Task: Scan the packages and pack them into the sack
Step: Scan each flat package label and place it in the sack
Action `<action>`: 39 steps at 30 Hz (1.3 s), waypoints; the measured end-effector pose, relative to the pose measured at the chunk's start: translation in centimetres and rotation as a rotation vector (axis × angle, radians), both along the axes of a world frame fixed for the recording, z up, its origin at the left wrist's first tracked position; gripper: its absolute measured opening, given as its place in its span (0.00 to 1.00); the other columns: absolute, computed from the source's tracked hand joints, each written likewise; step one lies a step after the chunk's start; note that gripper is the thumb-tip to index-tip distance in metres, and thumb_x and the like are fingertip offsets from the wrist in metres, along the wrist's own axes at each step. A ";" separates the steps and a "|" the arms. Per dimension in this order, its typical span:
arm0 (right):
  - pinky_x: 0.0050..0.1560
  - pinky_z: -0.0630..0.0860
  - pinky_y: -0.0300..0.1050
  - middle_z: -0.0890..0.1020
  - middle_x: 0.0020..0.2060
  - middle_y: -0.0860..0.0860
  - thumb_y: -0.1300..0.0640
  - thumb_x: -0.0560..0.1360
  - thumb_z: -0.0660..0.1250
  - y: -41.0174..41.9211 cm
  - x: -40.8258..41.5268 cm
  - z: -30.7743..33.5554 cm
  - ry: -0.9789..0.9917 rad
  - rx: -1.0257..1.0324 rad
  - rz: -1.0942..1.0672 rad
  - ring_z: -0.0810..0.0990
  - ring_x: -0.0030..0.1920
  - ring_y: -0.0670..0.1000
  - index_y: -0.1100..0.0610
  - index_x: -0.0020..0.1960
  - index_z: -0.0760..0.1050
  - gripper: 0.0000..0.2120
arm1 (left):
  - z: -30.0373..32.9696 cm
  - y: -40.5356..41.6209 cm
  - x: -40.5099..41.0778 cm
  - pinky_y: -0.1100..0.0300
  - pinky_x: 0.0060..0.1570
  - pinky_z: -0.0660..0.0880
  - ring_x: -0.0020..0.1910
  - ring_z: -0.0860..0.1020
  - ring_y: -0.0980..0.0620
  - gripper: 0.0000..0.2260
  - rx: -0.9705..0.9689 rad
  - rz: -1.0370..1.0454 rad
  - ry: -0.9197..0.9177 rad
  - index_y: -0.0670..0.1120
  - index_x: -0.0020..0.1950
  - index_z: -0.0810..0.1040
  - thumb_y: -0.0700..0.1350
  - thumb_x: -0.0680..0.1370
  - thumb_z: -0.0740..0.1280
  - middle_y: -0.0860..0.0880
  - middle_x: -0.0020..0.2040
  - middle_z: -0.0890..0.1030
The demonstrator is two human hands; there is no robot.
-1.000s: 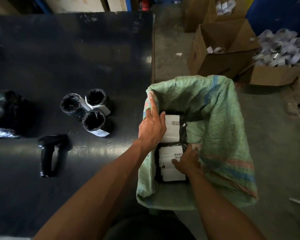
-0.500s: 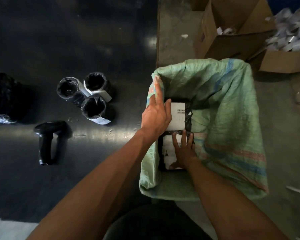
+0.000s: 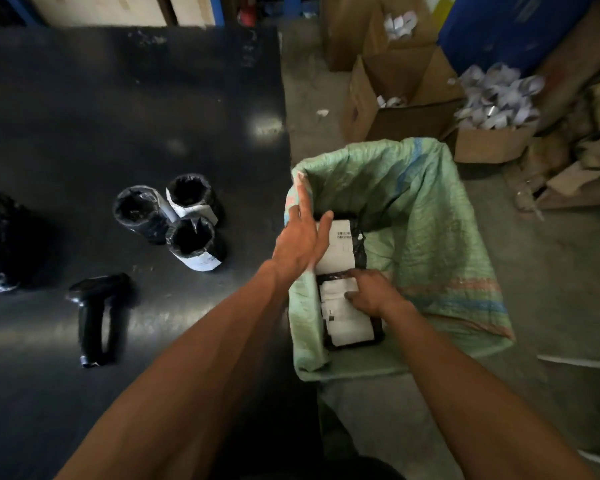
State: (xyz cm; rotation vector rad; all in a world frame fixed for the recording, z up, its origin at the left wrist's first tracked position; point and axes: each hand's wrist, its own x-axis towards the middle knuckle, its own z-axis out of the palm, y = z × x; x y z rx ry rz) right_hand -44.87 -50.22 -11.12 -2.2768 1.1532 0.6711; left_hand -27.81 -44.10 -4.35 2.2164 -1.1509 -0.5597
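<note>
A green woven sack [image 3: 426, 216] stands open beside the black table [image 3: 125, 109]. Two flat black packages with white labels lie inside it: a far one [image 3: 342, 247] and a near one [image 3: 347, 320]. My left hand [image 3: 300, 242] has straight fingers along the sack's left rim, its palm against the far package. My right hand [image 3: 371, 292] presses down on the top of the near package, fingers curled over its edge. Three black cylindrical packages [image 3: 174, 220] with white labels stand on the table. A black handheld scanner [image 3: 96, 317] lies near the front left.
A dark bundle [image 3: 4, 233] sits at the table's left edge. Open cardboard boxes [image 3: 402, 95] with white paper scraps stand on the concrete floor behind the sack. More cardboard litter [image 3: 575, 168] lies at the right.
My right hand has shifted up the near package and now curls over its top edge. My left hand stays at the sack's rim. The view has tilted upward a little.
</note>
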 end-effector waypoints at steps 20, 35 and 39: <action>0.58 0.77 0.51 0.81 0.57 0.52 0.43 0.75 0.68 17.1 24.1 17.2 -0.483 -0.361 0.019 0.81 0.59 0.57 0.47 0.64 0.79 0.19 | 8.0 25.4 28.5 0.45 0.48 0.76 0.61 0.74 0.41 0.20 0.133 0.050 -0.486 0.42 0.66 0.68 0.56 0.83 0.57 0.41 0.61 0.71; 0.66 0.70 0.53 0.74 0.69 0.53 0.32 0.73 0.63 28.7 37.1 12.2 -0.056 -0.078 0.305 0.74 0.70 0.58 0.46 0.77 0.63 0.36 | 4.4 40.6 42.2 0.42 0.59 0.72 0.66 0.69 0.35 0.37 0.458 0.398 -0.395 0.44 0.79 0.54 0.66 0.79 0.58 0.36 0.70 0.65; 0.66 0.71 0.53 0.74 0.68 0.54 0.29 0.70 0.65 28.7 37.8 10.6 0.038 0.011 0.278 0.75 0.69 0.59 0.46 0.78 0.61 0.42 | 3.0 40.0 44.4 0.40 0.58 0.72 0.65 0.69 0.34 0.43 0.464 0.480 -0.282 0.48 0.80 0.51 0.71 0.75 0.61 0.37 0.69 0.65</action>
